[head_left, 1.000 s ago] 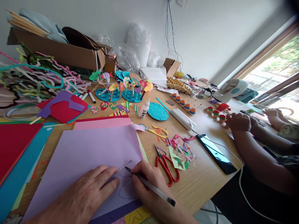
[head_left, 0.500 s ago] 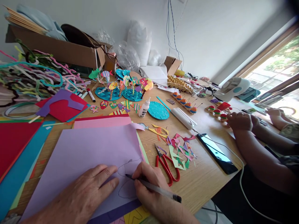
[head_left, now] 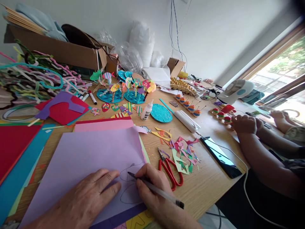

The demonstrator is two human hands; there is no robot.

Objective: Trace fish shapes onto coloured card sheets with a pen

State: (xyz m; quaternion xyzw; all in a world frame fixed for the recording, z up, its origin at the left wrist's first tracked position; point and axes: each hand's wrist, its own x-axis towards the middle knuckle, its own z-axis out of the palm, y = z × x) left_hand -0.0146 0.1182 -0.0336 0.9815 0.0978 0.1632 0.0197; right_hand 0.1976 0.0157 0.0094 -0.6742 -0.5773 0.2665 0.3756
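Note:
A sheet of light purple paper (head_left: 88,149) lies before me on top of other coloured sheets. Near its right edge are two thin outlines of rounded shapes, one above the other, partly hidden by my right hand (head_left: 157,190). That hand is closed around a pen (head_left: 162,192) with a clear barrel, its dark tip on the upper outline. My left hand (head_left: 92,190) rests flat on the paper, left of the outlines, with fingers stretched out. Red-handled scissors (head_left: 170,171) lie just beyond my right hand, beside a heap of paper scraps (head_left: 186,151).
A glue bottle (head_left: 147,110) stands near a turquoise disc (head_left: 161,113) and several small paper fish. To the right lie a phone (head_left: 221,157) and a white power strip (head_left: 187,121) with its cable. Another person's hands (head_left: 244,124) are at the right. Pipe cleaners (head_left: 40,76) pile up at left.
The pen tip has moved slightly up along the upper outline, and a short line now shows inside it. My left hand stays in place.

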